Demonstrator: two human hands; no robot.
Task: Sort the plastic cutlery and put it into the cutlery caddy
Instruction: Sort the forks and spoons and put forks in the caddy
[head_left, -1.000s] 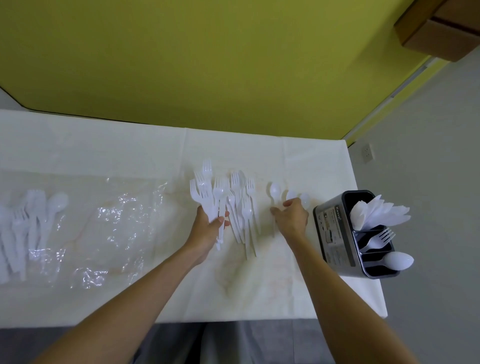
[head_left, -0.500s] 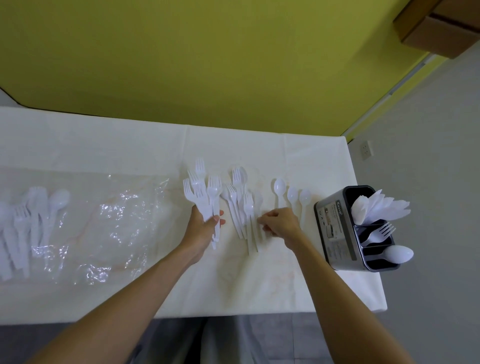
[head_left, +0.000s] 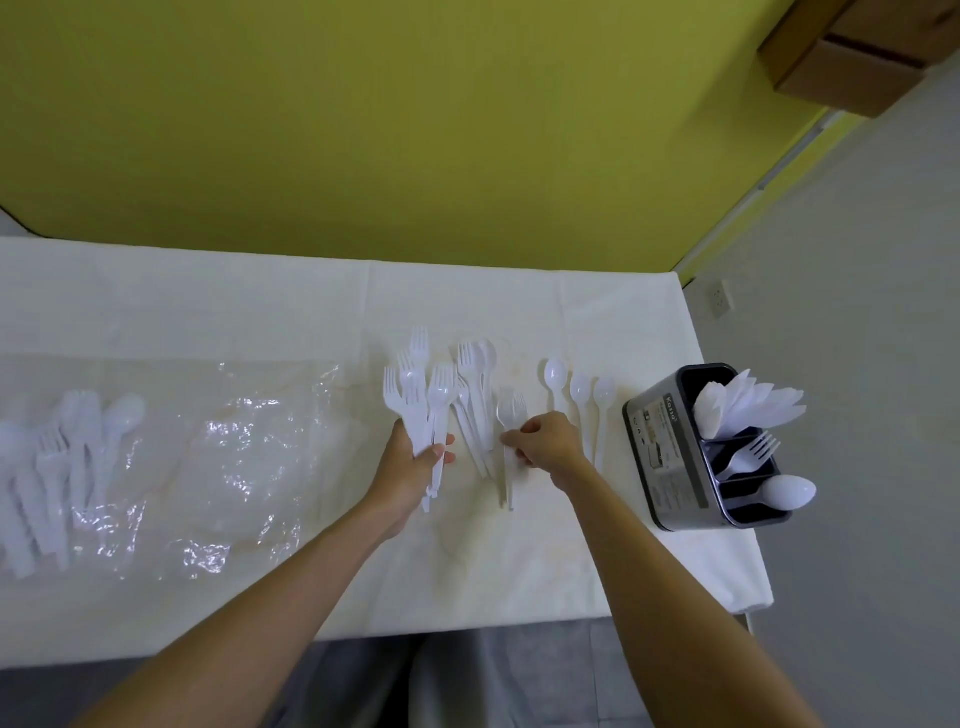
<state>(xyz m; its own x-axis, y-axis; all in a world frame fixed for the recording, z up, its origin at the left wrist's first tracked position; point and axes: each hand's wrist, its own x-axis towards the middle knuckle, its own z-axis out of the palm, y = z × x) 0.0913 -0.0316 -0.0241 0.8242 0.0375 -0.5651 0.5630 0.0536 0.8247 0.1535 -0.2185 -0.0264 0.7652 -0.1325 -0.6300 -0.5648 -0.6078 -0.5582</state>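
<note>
My left hand (head_left: 410, 465) grips a fanned bunch of white plastic forks (head_left: 423, 395), heads pointing away from me. Just right of it lies a loose pile of forks and spoons (head_left: 475, 395) on the white table. My right hand (head_left: 548, 441) pinches the handles of a fork and spoon pair (head_left: 509, 410) at the pile's right edge. Three white spoons (head_left: 579, 389) lie side by side further right. The grey cutlery caddy (head_left: 662, 452) stands at the table's right end with white napkins, a fork and a spoon in separate compartments.
A crumpled clear plastic bag (head_left: 218, 457) lies left of centre. More white cutlery (head_left: 57, 452) is heaped at the far left. The table's right edge (head_left: 727, 467) runs just beyond the caddy, and a yellow wall rises behind the table.
My right hand left the spoons on the right, moved left to the pile and took hold of two pieces there. My left hand kept its bunch of forks.
</note>
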